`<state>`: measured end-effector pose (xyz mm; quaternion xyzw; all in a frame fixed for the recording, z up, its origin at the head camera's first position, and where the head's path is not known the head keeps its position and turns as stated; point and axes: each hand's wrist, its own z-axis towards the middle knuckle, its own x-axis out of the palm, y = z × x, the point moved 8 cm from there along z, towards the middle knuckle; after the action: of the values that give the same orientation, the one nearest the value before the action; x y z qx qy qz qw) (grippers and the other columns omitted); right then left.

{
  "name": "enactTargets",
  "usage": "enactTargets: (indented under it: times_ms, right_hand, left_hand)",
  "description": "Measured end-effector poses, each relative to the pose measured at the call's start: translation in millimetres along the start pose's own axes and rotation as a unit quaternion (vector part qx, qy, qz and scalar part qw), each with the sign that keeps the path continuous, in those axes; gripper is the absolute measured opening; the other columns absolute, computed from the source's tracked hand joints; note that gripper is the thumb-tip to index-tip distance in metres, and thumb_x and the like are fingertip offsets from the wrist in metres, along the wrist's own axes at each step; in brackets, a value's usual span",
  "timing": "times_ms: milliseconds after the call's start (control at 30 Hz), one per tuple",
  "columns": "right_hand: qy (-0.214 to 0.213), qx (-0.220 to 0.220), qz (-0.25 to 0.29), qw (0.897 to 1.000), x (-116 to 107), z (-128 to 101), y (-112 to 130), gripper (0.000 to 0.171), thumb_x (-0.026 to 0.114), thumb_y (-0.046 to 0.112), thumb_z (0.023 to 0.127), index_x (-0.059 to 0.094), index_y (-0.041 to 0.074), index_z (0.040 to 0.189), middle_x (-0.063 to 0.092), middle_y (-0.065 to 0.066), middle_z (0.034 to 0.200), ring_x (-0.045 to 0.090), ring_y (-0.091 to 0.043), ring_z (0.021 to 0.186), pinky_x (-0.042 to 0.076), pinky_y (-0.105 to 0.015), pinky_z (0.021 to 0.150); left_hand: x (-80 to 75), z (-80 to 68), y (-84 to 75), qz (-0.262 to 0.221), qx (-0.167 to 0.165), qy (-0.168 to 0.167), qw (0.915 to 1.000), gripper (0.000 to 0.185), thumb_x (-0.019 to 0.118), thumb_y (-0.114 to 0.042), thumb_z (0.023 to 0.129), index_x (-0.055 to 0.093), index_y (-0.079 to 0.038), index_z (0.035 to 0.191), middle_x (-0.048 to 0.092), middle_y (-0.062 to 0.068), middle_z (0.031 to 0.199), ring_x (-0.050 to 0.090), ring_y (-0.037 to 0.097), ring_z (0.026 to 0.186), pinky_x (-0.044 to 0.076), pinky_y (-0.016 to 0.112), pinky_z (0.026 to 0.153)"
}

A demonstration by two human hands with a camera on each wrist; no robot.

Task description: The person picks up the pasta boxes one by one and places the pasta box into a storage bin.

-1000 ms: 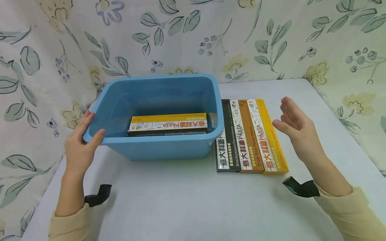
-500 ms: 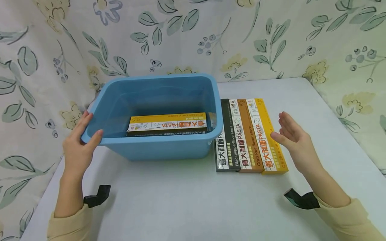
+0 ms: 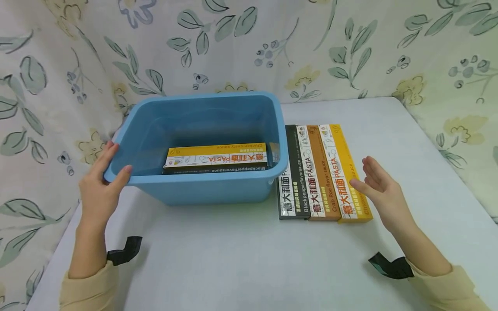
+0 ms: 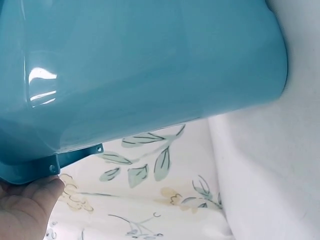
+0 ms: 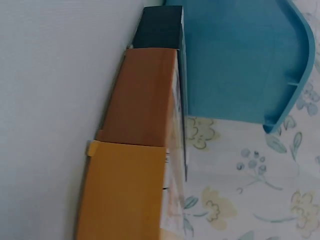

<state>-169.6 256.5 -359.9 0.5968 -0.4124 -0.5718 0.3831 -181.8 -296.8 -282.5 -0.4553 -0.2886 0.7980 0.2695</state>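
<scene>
On table | L hand (image 3: 102,181) grips bin (image 3: 202,190) rim | R hand (image 3: 379,190) flat-fingered, touching yellow box (image 3: 348,172)

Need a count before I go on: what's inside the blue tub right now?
Inside the blue tub, a yellow chicken curry pasta box lies on a black pepper sauce pasta box, of which only the front edge shows. The near wall hides the floor in front of them.

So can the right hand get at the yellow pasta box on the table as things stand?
Probably yes. The right hand is open at the outer edge of the yellow pasta box, the rightmost of three on the table, with nothing between them.
</scene>
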Motion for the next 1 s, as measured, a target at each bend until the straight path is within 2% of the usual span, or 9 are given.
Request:
enactTargets:
  times_ms: [167, 433, 567, 700, 867, 1000]
  right_hand:
    - [0.001, 0.014, 0.001, 1.000, 1, -3, -11, 0.081, 0.056, 0.023, 0.099, 0.001, 0.006, 0.156, 0.005, -0.018, 0.161, 0.009, -0.032, 0.147, 0.022, -0.011, 0.109]
    - [0.019, 0.054, -0.038, 0.998, 6, -6, -30, 0.090, 0.060, 0.031, 0.097, -0.004, 0.005, 0.155, -0.002, -0.017, 0.161, 0.001, -0.036, 0.146, 0.015, -0.010, 0.109]
    - [0.030, 0.068, -0.056, 0.996, 10, -7, -37, 0.097, 0.064, 0.032, 0.094, -0.007, 0.004, 0.154, -0.006, -0.018, 0.161, 0.000, -0.038, 0.146, 0.012, -0.031, 0.115]
    - [0.050, 0.078, -0.085, 0.992, 15, -6, -43, 0.107, 0.070, 0.033, 0.089, -0.010, 0.001, 0.153, -0.008, -0.022, 0.159, 0.001, -0.044, 0.144, 0.013, -0.057, 0.114]
    - [0.069, 0.079, -0.132, 0.986, 20, -5, -46, 0.123, 0.080, 0.034, 0.078, -0.012, -0.002, 0.152, -0.003, -0.029, 0.157, 0.005, -0.050, 0.143, 0.016, -0.068, 0.109]
    - [0.073, 0.078, -0.167, 0.980, 23, -3, -48, 0.135, 0.087, 0.035, 0.069, -0.015, -0.003, 0.151, 0.002, -0.034, 0.155, 0.012, -0.055, 0.139, 0.021, -0.071, 0.105]
  left_hand:
    - [1.3, -0.6, -1.3, -0.003, 0.002, -0.003, 1.0000, 0.056, 0.063, -0.024, 0.092, 0.048, -0.018, 0.145, 0.039, -0.007, 0.151, 0.038, 0.031, 0.137, 0.035, 0.051, 0.103]
    - [2.7, -0.3, -2.2, -0.003, 0.000, -0.003, 1.0000, 0.056, 0.063, -0.023, 0.092, 0.048, -0.018, 0.145, 0.038, -0.008, 0.151, 0.037, 0.030, 0.138, 0.034, 0.055, 0.102]
    - [2.7, -0.2, -1.7, -0.002, -0.005, -0.002, 1.0000, 0.056, 0.062, -0.025, 0.092, 0.047, -0.019, 0.146, 0.037, -0.010, 0.151, 0.036, 0.029, 0.139, 0.034, 0.056, 0.102]
    - [2.2, -0.3, -2.2, -0.004, -0.005, -0.005, 1.0000, 0.056, 0.062, -0.025, 0.092, 0.048, -0.019, 0.145, 0.038, -0.011, 0.151, 0.037, 0.029, 0.138, 0.034, 0.054, 0.102]
    - [1.5, -0.7, -2.1, -0.005, -0.004, -0.008, 0.9999, 0.055, 0.063, -0.023, 0.092, 0.048, -0.019, 0.145, 0.039, -0.009, 0.151, 0.037, 0.030, 0.138, 0.034, 0.052, 0.103]
    - [0.8, -0.9, -2.0, -0.004, -0.002, -0.010, 0.9999, 0.055, 0.062, -0.023, 0.092, 0.049, -0.018, 0.145, 0.040, -0.006, 0.151, 0.038, 0.032, 0.137, 0.034, 0.051, 0.104]
